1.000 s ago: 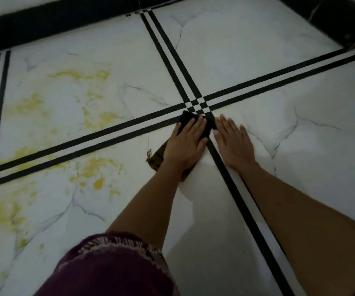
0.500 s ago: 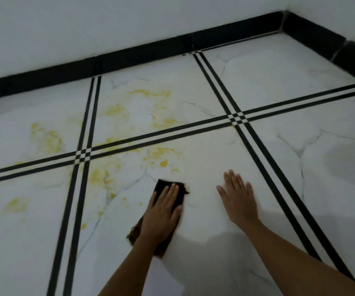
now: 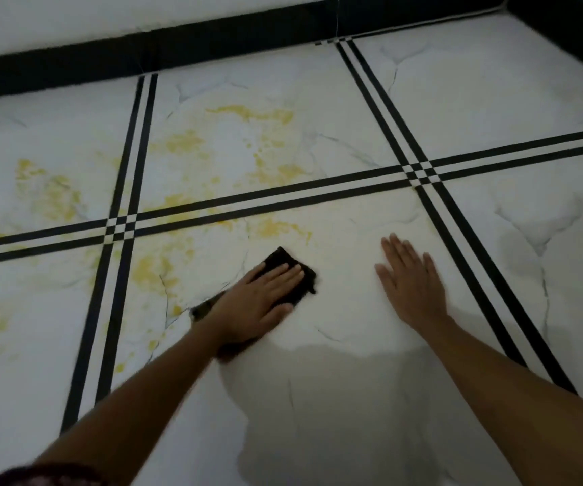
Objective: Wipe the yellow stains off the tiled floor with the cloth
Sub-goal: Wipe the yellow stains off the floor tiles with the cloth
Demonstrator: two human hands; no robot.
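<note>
My left hand [image 3: 260, 303] lies flat, pressing a dark cloth [image 3: 284, 263] onto the white marble-patterned floor tile [image 3: 353, 310]. The cloth's far corner sticks out past my fingers, and its near part is hidden under my palm. Yellow stains [image 3: 276, 228] begin just beyond the cloth and spread left across several tiles, with patches further off [image 3: 255, 114] and at the far left [image 3: 44, 191]. My right hand [image 3: 411, 285] rests flat on the same tile, fingers spread, holding nothing, to the right of the cloth.
Double black stripes [image 3: 423, 170] cross the floor between tiles. A black skirting [image 3: 212, 40] runs along the white wall at the back and turns the corner at the upper right. A shadow [image 3: 335, 398] falls on the tile between my arms.
My left hand with the cloth has drawn back from the stripe crossing onto the open tile and now sits close to the nearest yellow patch. My right hand also shifted left, off the stripes.
</note>
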